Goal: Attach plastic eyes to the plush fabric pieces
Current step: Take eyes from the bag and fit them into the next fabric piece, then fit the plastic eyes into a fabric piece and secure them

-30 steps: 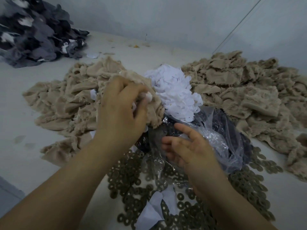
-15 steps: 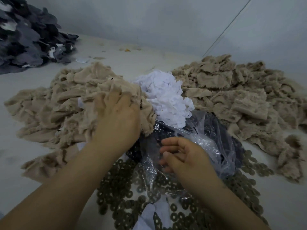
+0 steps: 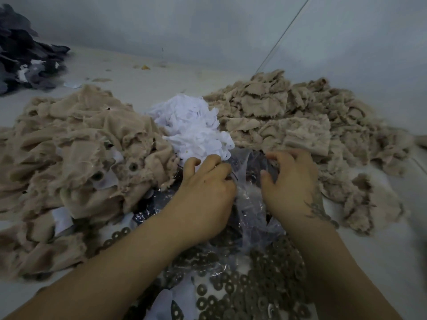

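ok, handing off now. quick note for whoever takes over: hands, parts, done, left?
Left hand: fingers curled at the clear bag, beside the white pile; what it holds is unclear.
Right hand: curled over the bag's far edge; grip unclear.
Washers are spread on the table nearest you.
Left tan pile: some pieces show fitted washers, so likely done.
Right tan pile: none visible, likely left to do.
No piece in hand.

Your forearms are bare, with no sleeves showing. Your left hand (image 3: 205, 192) wears nothing. Your right hand (image 3: 291, 183) carries a dark, leafy tattoo (image 3: 317, 207) running from its outer edge to the wrist.
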{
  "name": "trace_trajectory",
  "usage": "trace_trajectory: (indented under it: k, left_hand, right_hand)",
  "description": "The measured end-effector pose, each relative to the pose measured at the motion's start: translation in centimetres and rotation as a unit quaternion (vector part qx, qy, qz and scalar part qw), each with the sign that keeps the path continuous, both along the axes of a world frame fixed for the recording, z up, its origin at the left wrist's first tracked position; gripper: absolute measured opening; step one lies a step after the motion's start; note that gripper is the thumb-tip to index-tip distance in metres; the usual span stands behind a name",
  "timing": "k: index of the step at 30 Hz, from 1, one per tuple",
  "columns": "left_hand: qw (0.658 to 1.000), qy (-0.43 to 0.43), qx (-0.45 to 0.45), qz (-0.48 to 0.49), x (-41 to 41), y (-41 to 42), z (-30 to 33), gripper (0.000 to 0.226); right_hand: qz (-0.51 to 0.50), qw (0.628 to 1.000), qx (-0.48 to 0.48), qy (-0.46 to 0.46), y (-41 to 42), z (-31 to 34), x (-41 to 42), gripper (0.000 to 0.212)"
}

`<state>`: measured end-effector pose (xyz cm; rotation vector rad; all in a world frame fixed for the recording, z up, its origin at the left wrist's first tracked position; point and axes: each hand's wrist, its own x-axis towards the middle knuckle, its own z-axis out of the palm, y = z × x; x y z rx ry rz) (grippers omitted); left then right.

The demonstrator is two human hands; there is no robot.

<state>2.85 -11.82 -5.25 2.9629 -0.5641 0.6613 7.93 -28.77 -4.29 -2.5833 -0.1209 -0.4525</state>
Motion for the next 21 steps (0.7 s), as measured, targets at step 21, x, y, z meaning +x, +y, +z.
trace_trajectory:
  k: [21]
  left_hand:
    - [0.994,0.020,-0.102,-0.042,2.7,-3.3,0.1,0.010]
  right_hand:
    - [0.037,0.997,0.049,-0.038,-1.0,0.1,1.8,0.019]
